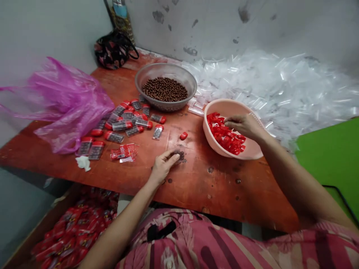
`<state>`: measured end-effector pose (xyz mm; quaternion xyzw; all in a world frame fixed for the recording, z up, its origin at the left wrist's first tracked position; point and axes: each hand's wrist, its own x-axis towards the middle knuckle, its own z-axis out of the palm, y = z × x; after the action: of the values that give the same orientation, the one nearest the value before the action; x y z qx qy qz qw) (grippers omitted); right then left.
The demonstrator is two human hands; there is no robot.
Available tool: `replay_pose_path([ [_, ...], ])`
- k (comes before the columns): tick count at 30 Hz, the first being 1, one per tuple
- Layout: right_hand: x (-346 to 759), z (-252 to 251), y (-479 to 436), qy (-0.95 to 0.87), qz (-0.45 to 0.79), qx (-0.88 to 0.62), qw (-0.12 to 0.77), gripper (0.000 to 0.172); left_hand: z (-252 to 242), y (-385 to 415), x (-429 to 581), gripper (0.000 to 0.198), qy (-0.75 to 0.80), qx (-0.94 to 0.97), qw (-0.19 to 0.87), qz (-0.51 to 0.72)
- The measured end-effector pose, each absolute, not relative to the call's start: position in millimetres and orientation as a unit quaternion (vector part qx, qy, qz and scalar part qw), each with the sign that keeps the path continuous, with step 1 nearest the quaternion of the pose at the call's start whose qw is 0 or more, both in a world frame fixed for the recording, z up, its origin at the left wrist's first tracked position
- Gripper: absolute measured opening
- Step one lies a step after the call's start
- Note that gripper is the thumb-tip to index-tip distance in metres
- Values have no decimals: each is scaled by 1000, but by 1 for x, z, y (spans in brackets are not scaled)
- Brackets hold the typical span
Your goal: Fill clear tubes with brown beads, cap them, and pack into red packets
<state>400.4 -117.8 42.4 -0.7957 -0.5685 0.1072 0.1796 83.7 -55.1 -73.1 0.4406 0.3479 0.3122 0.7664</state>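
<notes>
Reaching | right hand (pixel 244 127) at red caps (pixel 226 136) | left hand (pixel 163 167) beside dark beads (pixel 178 155)

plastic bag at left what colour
The plastic bag is translucent magenta pink, shown best in the head view.

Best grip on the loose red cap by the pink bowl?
Pinch the loose red cap across its long sides, straight down from above: it lies flat and alone on the wooden tabletop, so fingers clear it all round. The pink bowl sits just right of it.
</notes>
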Motion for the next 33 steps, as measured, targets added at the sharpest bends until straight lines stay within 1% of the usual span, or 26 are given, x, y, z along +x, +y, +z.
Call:
replay_pose_path([
  [3, 384, 56, -106, -600, 124, -769, 185, 29, -78, -53, 87, 44, 357, 433, 766, 314],
  [5, 376, 61, -88, -631, 130, -737, 206, 29, -79, -50, 88, 42, 353, 429, 771, 311],
  [7, 368, 62, -57, -671, 101, -701, 218, 27, -78, -44, 90, 41, 345, 426, 774, 317],
  [8, 364, 62, -37, -691, 73, -688, 208, 26, -75, -41, 91, 41, 344, 422, 773, 325],
  [9, 360, 60, -14, -708, 42, -680, 187, 27, -73, -36, 92, 41, 344, 417, 772, 334],
  [11, 352, 56, 36, -734, 1, -670, 115, 28, -65, -27, 93, 42, 348, 407, 765, 359],
  [15, 331, 38, 126, -746, 34, -664, -36, 28, -51, -5, 90, 41, 357, 410, 740, 397],
  [18, 315, 22, 165, -736, 55, -654, -165, 31, -47, 11, 82, 43, 363, 410, 730, 409],
  [20, 307, 13, 176, -738, 68, -633, -223, 31, -46, 20, 77, 42, 360, 415, 724, 417],
  [21, 304, 9, 179, -743, 72, -623, -236, 31, -47, 25, 74, 41, 358, 420, 720, 420],
  [26, 303, -2, 177, -761, 71, -602, -231, 28, -51, 43, 69, 38, 351, 454, 699, 426],
  [29, 310, -1, 175, -759, 58, -612, -216, 29, -53, 53, 73, 39, 358, 489, 674, 423],
  [31, 315, 6, 171, -761, 54, -627, -156, 30, -56, 59, 76, 38, 371, 521, 643, 422],
  [33, 317, 17, 163, -764, 78, -640, -29, 31, -58, 66, 79, 35, 385, 554, 605, 423],
])
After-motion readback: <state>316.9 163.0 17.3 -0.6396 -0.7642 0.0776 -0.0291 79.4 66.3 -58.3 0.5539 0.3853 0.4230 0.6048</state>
